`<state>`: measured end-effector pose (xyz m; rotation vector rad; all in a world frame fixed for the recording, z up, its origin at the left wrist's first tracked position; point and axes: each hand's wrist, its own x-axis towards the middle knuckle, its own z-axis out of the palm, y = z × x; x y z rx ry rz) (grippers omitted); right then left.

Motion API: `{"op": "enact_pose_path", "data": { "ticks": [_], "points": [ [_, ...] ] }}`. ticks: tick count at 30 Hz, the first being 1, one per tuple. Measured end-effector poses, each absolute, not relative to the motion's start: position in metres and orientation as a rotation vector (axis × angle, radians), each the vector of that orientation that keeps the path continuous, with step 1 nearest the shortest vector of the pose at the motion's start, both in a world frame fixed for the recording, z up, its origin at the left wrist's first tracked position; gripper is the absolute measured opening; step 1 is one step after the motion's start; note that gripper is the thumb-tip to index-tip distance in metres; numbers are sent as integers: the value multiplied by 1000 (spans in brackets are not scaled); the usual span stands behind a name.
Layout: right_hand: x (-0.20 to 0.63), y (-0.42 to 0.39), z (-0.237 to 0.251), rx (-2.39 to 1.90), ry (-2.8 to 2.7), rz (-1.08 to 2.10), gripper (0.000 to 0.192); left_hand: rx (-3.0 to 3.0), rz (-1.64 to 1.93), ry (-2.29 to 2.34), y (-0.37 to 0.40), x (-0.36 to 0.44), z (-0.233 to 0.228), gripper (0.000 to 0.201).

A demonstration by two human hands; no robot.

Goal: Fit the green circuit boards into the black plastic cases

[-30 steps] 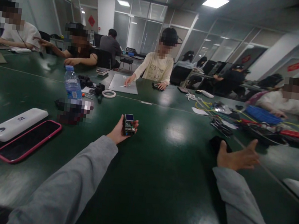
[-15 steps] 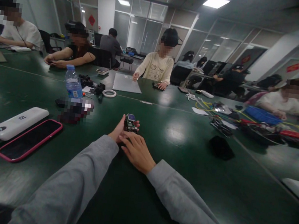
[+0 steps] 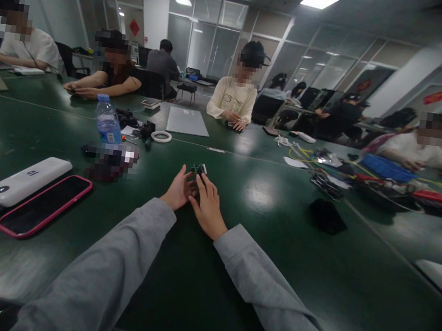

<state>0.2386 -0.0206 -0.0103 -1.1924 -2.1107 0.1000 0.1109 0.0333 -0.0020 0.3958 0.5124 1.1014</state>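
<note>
Both of my hands meet over the middle of the dark green table (image 3: 231, 275). My left hand (image 3: 177, 191) cups a small electronic device (image 3: 197, 170) with a circuit board and a little screen. My right hand (image 3: 208, 206) is closed over the same device from the right, its fingers covering most of it. Only the device's top edge shows between the fingers. Grey sleeves cover both of my arms.
At the left lie a white power bank (image 3: 25, 180) and a pink-edged phone (image 3: 44, 205). A water bottle (image 3: 107, 121), a tape ring (image 3: 161, 136) and small gear sit beyond. A black object (image 3: 327, 215) lies at the right. Several people work around the table's far side.
My right hand swung in from the far right and closed onto the device held by my left hand. Both hands shifted slightly away from me.
</note>
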Motion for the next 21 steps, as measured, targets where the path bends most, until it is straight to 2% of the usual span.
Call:
{"op": "enact_pose_path", "data": {
  "ticks": [8, 21],
  "points": [
    [251, 4, -23, -1174, -1792, 295, 74, 516, 1011, 306, 20, 114, 14, 46],
    [281, 32, -27, -1107, -1151, 771, 56, 680, 856, 278, 12, 115, 16, 49]
  ]
}}
